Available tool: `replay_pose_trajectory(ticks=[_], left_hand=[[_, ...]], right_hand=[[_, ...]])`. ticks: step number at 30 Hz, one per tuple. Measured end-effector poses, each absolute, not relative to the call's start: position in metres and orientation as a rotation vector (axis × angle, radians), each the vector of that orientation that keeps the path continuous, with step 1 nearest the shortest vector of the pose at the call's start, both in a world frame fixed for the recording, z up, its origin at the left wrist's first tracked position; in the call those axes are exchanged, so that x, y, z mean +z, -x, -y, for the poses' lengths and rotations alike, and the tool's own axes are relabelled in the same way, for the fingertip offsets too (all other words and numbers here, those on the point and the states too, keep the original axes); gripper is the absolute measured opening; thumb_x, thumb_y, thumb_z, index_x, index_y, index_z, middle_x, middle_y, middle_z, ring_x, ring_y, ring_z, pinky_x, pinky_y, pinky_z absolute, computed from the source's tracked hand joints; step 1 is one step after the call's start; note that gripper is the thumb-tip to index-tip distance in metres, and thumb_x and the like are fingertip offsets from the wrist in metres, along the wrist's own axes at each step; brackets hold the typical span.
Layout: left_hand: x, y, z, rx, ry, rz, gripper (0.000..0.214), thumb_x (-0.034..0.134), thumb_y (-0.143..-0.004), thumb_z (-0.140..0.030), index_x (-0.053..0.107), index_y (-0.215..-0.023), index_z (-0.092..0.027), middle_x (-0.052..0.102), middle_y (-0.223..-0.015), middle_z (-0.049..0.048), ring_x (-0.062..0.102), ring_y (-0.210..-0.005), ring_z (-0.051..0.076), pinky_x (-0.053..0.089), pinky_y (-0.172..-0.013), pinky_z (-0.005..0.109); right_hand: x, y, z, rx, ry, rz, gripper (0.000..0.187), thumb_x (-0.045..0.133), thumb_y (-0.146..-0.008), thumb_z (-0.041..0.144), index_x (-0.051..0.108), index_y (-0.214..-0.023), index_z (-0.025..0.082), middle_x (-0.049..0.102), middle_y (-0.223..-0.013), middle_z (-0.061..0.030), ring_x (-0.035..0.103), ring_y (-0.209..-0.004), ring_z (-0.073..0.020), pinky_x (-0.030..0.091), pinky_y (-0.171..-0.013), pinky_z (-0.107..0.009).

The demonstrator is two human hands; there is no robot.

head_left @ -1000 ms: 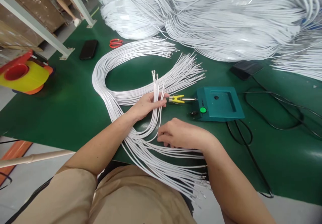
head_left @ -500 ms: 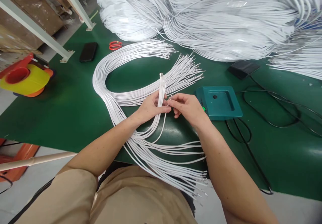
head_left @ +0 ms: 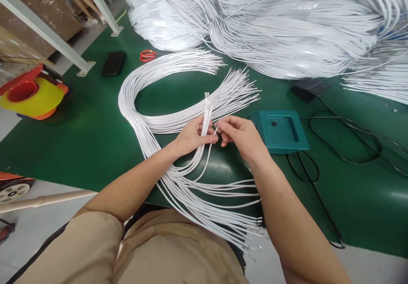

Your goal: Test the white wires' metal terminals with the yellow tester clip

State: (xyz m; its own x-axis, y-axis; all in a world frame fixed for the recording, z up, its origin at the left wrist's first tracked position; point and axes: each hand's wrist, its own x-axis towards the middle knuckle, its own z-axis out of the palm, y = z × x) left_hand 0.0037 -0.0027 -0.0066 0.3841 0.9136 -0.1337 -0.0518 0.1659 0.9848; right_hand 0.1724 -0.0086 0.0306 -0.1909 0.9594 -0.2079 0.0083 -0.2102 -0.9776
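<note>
My left hand [head_left: 195,134] is closed around a small bunch of white wires [head_left: 206,116], whose metal-tipped ends point up above the thumb. Just to its right, the fingers of my right hand [head_left: 237,133] pinch the end of a single white wire [head_left: 208,156]. That wire curves down and back to the left, into a larger bundle of white wires [head_left: 127,99]. Looped in a C on the table, the larger bundle has loose ends at the upper right, while other strands trail over the table's front edge by my lap.
The green table [head_left: 79,143] carries a teal device with a recessed top [head_left: 264,131], black cables [head_left: 347,160], a black box [head_left: 310,89], red-handled scissors [head_left: 148,55] and a black phone-like object [head_left: 113,63]. Large piles of white wires [head_left: 287,33] line the back. A yellow-red tape dispenser [head_left: 38,97] stands left.
My right hand has shifted slightly right and the single wire's end now shows between the two hands. My left hand keeps its grip on the bunch. The view has moved a little.
</note>
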Motion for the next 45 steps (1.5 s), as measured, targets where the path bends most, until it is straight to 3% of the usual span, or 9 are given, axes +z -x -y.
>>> replay_pose_trajectory(ticks=[6, 10, 12, 17, 24, 36, 45], left_hand=[[-0.0011, -0.0060, 0.0067, 0.902, -1.196, -0.870, 0.032, 0.074, -0.074, -0.026, 0.049, -0.090, -0.016, 0.064, -0.083, 0.0002, 0.065, -0.068, 0.010, 0.047, -0.062, 0.021], [0.0004, -0.0069, 0.0080, 0.939, -1.223, -0.930, 0.030, 0.074, -0.074, -0.029, 0.051, -0.087, -0.016, 0.059, -0.079, -0.0013, 0.062, -0.068, 0.010, 0.045, -0.058, 0.020], [-0.0007, -0.0066, 0.0077, 0.960, -1.264, -0.958, 0.030, 0.075, -0.072, -0.028, 0.052, -0.085, -0.016, 0.058, -0.077, -0.0024, 0.058, -0.065, 0.008, 0.045, -0.059, 0.021], [-0.0024, -0.0059, 0.0069, 1.000, -1.384, -1.039, 0.030, 0.076, -0.071, -0.029, 0.051, -0.082, -0.016, 0.055, -0.070, -0.0045, 0.051, -0.060, 0.006, 0.043, -0.059, 0.020], [-0.0052, -0.0049, 0.0068, 1.000, -1.405, -1.062, 0.028, 0.075, -0.073, -0.028, 0.052, -0.083, -0.016, 0.057, -0.072, -0.0038, 0.052, -0.058, 0.006, 0.043, -0.057, 0.020], [-0.0037, -0.0099, 0.0090, 1.098, -1.297, -0.899, 0.025, 0.072, -0.077, -0.027, 0.051, -0.084, -0.016, 0.059, -0.077, -0.0024, 0.056, -0.057, 0.005, 0.047, -0.054, 0.018], [-0.0077, -0.0052, 0.0059, 1.044, -1.380, -0.859, 0.040, 0.067, -0.082, -0.028, 0.053, -0.118, -0.021, 0.058, -0.077, -0.0037, 0.054, -0.059, 0.005, 0.045, -0.057, 0.018]], right_hand=[[0.0287, -0.1701, 0.0080, 1.319, 1.223, 1.295, 0.020, 0.070, -0.074, 0.036, 0.066, -0.072, 0.016, 0.061, -0.061, 0.0017, 0.051, -0.050, -0.0081, 0.047, -0.050, -0.022], [0.0266, -0.1694, 0.0075, 1.401, 1.220, 1.217, 0.034, 0.064, -0.080, 0.048, 0.064, -0.068, 0.016, 0.059, -0.058, 0.0008, 0.052, -0.048, -0.0086, 0.049, -0.052, -0.023], [0.0266, -0.1696, 0.0079, 1.469, 1.223, 1.167, 0.038, 0.068, -0.076, 0.053, 0.065, -0.069, 0.015, 0.062, -0.062, -0.0005, 0.054, -0.049, -0.0089, 0.051, -0.052, -0.024], [0.0269, -0.1687, 0.0099, 1.501, 1.252, 1.126, 0.034, 0.085, -0.058, 0.040, 0.069, -0.075, 0.015, 0.068, -0.068, -0.0013, 0.061, -0.058, -0.0114, 0.054, -0.059, -0.025], [0.0260, -0.1697, 0.0099, 1.538, 1.233, 1.032, 0.016, 0.078, -0.065, 0.026, 0.073, -0.075, 0.014, 0.070, -0.068, -0.0011, 0.063, -0.060, -0.0100, 0.056, -0.065, -0.023], [0.0252, -0.1678, 0.0078, 1.805, 1.112, 0.755, 0.011, 0.075, -0.062, 0.018, 0.065, -0.062, 0.013, 0.057, -0.052, 0.0022, 0.052, -0.048, -0.0065, 0.056, -0.056, -0.022], [0.0290, -0.1651, 0.0122, 1.655, 1.178, 0.858, 0.017, 0.078, -0.064, 0.023, 0.067, -0.073, 0.013, 0.061, -0.056, 0.0023, 0.058, -0.050, -0.0086, 0.057, -0.059, -0.024]])
